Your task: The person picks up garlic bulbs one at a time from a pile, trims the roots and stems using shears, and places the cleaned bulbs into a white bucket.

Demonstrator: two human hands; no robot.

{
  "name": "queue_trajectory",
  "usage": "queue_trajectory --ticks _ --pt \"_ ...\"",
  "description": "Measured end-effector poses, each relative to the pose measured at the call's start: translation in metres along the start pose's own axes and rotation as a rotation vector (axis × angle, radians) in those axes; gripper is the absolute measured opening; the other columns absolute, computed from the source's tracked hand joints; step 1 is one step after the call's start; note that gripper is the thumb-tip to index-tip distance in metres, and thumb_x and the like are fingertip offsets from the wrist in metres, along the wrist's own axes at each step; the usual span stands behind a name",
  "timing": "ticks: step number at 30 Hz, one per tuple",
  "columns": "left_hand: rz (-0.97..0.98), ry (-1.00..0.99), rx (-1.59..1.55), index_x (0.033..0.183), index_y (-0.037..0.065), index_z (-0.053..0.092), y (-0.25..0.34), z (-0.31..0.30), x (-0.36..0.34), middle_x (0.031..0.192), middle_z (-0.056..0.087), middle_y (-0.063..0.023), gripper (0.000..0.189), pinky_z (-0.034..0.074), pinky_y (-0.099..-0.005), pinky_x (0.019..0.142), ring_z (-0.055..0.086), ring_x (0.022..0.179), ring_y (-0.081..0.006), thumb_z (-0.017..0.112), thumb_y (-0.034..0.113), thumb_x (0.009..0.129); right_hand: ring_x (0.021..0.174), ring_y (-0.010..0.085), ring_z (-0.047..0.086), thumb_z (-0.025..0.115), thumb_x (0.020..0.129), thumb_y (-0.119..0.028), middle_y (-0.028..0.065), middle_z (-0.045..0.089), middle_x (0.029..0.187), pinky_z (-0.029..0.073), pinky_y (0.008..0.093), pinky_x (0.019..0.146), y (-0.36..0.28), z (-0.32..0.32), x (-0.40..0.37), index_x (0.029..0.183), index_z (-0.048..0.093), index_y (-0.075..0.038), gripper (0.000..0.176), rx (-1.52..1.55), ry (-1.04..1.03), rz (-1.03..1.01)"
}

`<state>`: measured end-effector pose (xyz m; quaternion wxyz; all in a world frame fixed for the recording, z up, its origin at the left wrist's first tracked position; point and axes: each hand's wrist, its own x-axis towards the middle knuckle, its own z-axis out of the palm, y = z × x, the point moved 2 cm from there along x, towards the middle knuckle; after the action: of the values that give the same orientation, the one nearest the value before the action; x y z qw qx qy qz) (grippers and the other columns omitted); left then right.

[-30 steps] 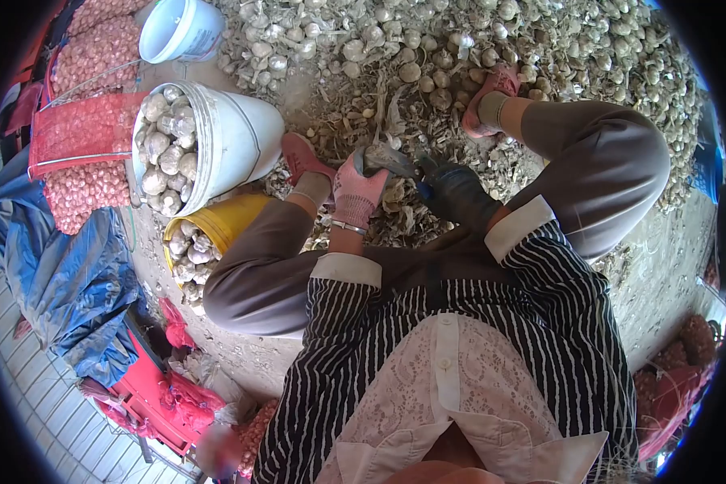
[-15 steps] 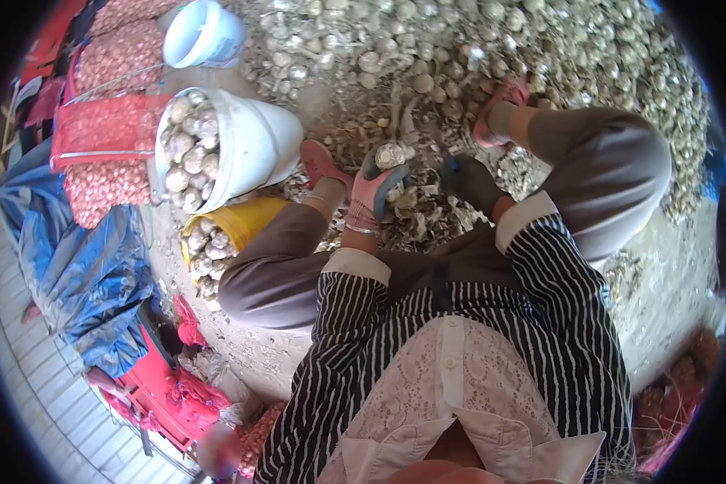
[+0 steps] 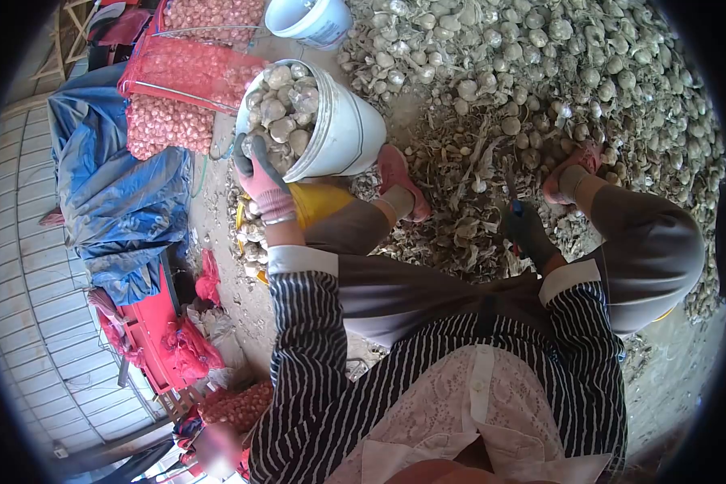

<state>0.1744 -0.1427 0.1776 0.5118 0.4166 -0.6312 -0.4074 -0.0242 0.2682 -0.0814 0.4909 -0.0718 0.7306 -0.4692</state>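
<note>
My left hand (image 3: pixel 264 179), in a pink glove with grey fingers, reaches to the near rim of a white bucket (image 3: pixel 348 133) tipped on its side toward the left. A pale garlic bulb (image 3: pixel 248 146) shows between its thumb and fingers. More garlic bulbs (image 3: pixel 282 129) fill the bucket's mouth. Between my knees, my right hand (image 3: pixel 530 232), in a dark glove, is closed round a tool with a blue handle (image 3: pixel 516 208). A thin dark blade seems to point away from me; the glove hides the rest.
A yellow bucket (image 3: pixel 319 206) with bulbs lies under my left forearm. Dry husks (image 3: pixel 460 234) cover the ground between my feet, and a garlic heap (image 3: pixel 540 56) spreads ahead. Another white bucket (image 3: pixel 310 22), red mesh sacks (image 3: pixel 169 125) and a blue tarp (image 3: pixel 121 194) are at left.
My left hand has moved from between my knees leftward to the bucket's rim, carrying a bulb. My right hand stays between my knees. The view has turned to the left.
</note>
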Motion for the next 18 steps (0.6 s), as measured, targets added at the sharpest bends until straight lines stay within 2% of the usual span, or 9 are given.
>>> queue_trajectory --ticks 1,3,5,6,10,12,13,15,18 --pt "-0.014 -0.005 0.002 0.124 0.002 0.055 -0.017 -0.009 0.015 0.120 0.058 -0.0159 0.050 0.038 -0.0415 0.102 0.056 0.109 -0.0303 0.069 0.026 0.082 0.055 0.0125 0.053 0.059 0.091 -0.012 0.0029 0.056 0.069 0.043 0.0284 0.049 -0.001 0.002 0.002 0.093 0.052 -0.005 0.011 -0.004 0.004 0.014" --pt "0.126 -0.002 0.823 0.133 0.006 0.048 -0.058 -0.017 0.024 0.138 0.044 -0.0173 0.060 0.030 -0.0455 0.108 0.041 0.127 -0.0337 0.066 0.036 0.084 0.055 0.0126 0.054 0.059 0.091 -0.012 0.0033 0.056 0.070 0.044 0.0290 0.048 0.006 -0.003 0.006 0.095 0.052 -0.006 0.011 0.093 -0.032 -0.045" --pt "0.067 0.174 1.222 0.143 0.010 0.036 -0.099 -0.016 0.026 0.146 0.032 -0.0173 0.072 0.027 -0.0486 0.109 0.030 0.134 -0.0366 0.063 0.044 0.085 0.056 0.0133 0.055 0.059 0.091 -0.016 0.0037 0.058 0.072 0.045 0.0295 0.050 0.013 -0.004 0.004 0.097 0.053 -0.005 0.014 0.332 -0.011 0.015" --pt "0.096 0.210 1.244 0.147 0.011 0.026 -0.100 -0.011 0.022 0.146 0.031 -0.0197 0.081 0.026 -0.0528 0.109 0.030 0.134 -0.0402 0.062 0.047 0.084 0.056 0.0133 0.055 0.059 0.091 -0.016 0.0037 0.058 0.072 0.045 0.0295 0.050 0.002 -0.006 -0.007 0.097 0.053 -0.005 0.014 0.324 0.017 0.031" --pt "0.308 0.342 1.262 0.144 0.006 0.030 -0.041 0.029 -0.019 0.143 0.031 -0.0260 0.081 0.027 -0.0525 0.108 0.031 0.133 -0.0415 0.064 0.045 0.082 0.058 0.0150 0.056 0.062 0.090 -0.027 0.0045 0.059 0.073 0.046 0.0315 0.051 -0.020 -0.008 -0.023 0.093 0.057 -0.004 0.023 0.481 0.096 0.208" --pt "0.737 0.019 1.086 0.139 0.007 0.039 0.012 0.074 -0.066 0.141 0.036 -0.0247 0.071 0.029 -0.0524 0.106 0.032 0.130 -0.0421 0.069 0.037 0.082 0.055 0.0142 0.054 0.068 0.087 -0.033 0.0035 0.056 0.068 0.048 0.0316 0.052 -0.028 -0.006 -0.027 0.090 0.058 -0.005 0.029 0.489 0.129 0.270" --pt "0.653 -0.272 0.865 0.134 0.002 0.045 0.013 0.094 -0.085 0.136 0.041 -0.0272 0.065 0.033 -0.0510 0.105 0.038 0.126 -0.0438 0.069 0.026 0.079 0.055 0.0142 0.054 0.068 0.087 -0.033 0.0035 0.056 0.068 0.048 0.0316 0.052 -0.027 -0.004 -0.024 0.090 0.058 -0.005 0.029 0.492 0.140 0.284" --pt "0.601 -0.747 0.645 0.127 0.010 0.054 -0.022 0.132 -0.138 0.127 0.053 -0.0179 0.049 0.042 -0.0448 0.099 0.055 0.110 -0.0354 0.066 0.013 0.079 0.057 0.0141 0.055 0.066 0.089 -0.033 0.0034 0.057 0.069 0.048 0.0311 0.054 -0.025 0.003 -0.014 0.092 0.058 -0.005 0.029 0.555 0.111 0.253" --pt "0.510 -1.425 0.786 0.127 0.013 0.054 -0.096 0.177 -0.218 0.128 0.052 -0.0132 0.046 0.046 -0.0397 0.096 0.053 0.116 -0.0315 0.063 0.016 0.082 0.059 0.0125 0.054 0.064 0.090 -0.030 0.0031 0.058 0.073 0.048 0.0295 0.057 -0.045 -0.001 -0.018 0.094 0.058 -0.005 0.026 0.507 0.112 0.266"
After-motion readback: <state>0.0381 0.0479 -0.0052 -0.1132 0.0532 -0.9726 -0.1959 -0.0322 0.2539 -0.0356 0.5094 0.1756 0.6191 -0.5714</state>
